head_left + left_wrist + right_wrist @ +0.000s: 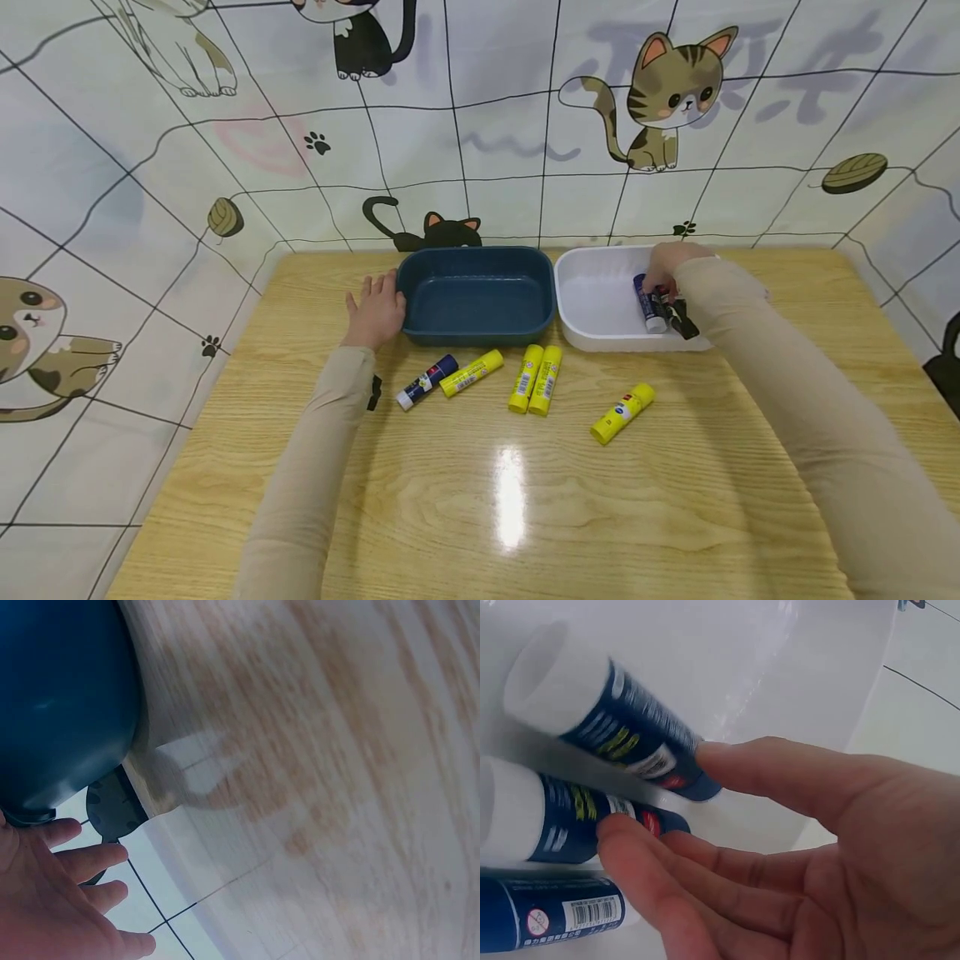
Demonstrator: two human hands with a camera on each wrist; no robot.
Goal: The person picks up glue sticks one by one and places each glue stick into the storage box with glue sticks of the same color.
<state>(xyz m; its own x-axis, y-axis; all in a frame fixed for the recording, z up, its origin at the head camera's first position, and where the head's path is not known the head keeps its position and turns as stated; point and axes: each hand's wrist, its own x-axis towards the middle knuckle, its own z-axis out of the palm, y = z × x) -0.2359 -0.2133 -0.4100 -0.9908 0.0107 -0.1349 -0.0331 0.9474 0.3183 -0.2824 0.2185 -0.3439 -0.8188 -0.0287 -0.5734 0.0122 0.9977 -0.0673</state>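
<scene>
My left hand [377, 312] rests against the left wall of a dark blue bin [478, 335], its fingers spread in the left wrist view. On the right, my right hand [667, 265] reaches into a white bin [596, 340]. Three navy glue sticks with labels show in there in the right wrist view. The thumb touches the upper glue stick [634, 724]; the index fingertip lies at the middle glue stick [577, 817]. Below it is a lower glue stick [555, 911]. The fingers are parted and pinch none of them.
On the wooden table [420, 500], in front of the bins, lie a navy glue stick [427, 382] and several yellow ones, including a pair side by side [536, 380] and one farther right [622, 413]. A cat-patterned wall covering [495, 150] stands behind.
</scene>
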